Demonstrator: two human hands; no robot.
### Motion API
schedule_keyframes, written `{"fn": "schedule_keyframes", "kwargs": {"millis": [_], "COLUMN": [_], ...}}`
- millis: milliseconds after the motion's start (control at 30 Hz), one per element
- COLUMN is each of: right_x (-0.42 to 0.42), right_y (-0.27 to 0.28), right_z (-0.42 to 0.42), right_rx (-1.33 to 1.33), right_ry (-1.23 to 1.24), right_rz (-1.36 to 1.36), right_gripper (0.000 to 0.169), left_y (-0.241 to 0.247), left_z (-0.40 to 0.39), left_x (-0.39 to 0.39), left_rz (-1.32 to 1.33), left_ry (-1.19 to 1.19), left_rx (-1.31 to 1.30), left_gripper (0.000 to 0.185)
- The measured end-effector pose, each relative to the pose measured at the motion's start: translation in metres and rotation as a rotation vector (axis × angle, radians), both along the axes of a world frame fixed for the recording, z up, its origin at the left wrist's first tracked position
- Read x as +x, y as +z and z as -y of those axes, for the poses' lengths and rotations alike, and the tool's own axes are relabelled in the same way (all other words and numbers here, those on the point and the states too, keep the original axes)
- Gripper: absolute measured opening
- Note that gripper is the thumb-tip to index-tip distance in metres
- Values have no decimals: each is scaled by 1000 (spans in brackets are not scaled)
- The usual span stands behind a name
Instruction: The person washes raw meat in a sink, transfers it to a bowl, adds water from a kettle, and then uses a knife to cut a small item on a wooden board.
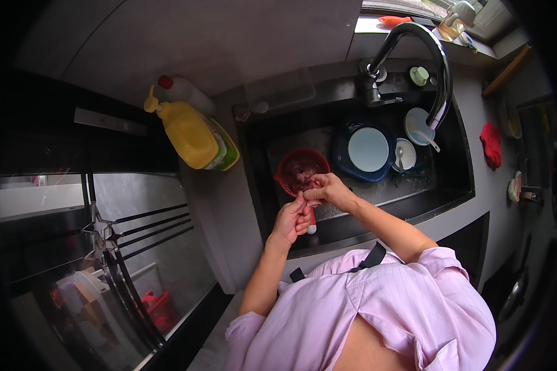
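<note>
My left hand (291, 221) and my right hand (333, 191) meet over the near edge of a red bowl (284, 163) in the sink. Between their fingertips they pinch a small piece of pink raw meat (314, 202), partly covered by the fingers. More raw meat (301, 174) lies in dark reddish liquid inside the bowl. Below my hands shows a red handle with a white tip (311, 228); my hands hide where it joins the bowl.
The black sink (390, 200) also holds a blue basin (338, 155) with a pale plate (368, 149), and small bowls (417, 121) with spoons. A chrome faucet (441, 60) arches over it. Left stands a yellow pump bottle (190, 137); a red cloth (490, 144) lies right.
</note>
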State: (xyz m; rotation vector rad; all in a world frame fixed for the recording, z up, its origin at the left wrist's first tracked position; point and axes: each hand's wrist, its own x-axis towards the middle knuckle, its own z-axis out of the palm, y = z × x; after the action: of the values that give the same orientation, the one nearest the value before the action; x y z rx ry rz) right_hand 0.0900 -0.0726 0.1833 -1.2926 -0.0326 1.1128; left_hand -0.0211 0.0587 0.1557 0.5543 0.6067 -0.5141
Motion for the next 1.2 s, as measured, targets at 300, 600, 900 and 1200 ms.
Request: {"fn": "schedule_keyframes", "kwargs": {"millis": [300,600,900,1200], "right_x": [-17,-10,45,48], "right_y": [-20,-39,-94,-143], "right_z": [30,54,20,-38], "right_rx": [-69,-343,-648,-777], "right_ry": [227,506,369,452], "right_rz": [61,557,1017,765], "right_gripper": [17,16,23,48], "left_y": [3,21,-36,-102], "left_z": [13,4,-2,13], "left_x": [-16,-14,12,61], "left_rz": [-116,-116,-120,-186], "left_ry": [-126,-146,-86,-203], "left_rx": [113,364,819,1232], "left_gripper": [47,46,36,63]}}
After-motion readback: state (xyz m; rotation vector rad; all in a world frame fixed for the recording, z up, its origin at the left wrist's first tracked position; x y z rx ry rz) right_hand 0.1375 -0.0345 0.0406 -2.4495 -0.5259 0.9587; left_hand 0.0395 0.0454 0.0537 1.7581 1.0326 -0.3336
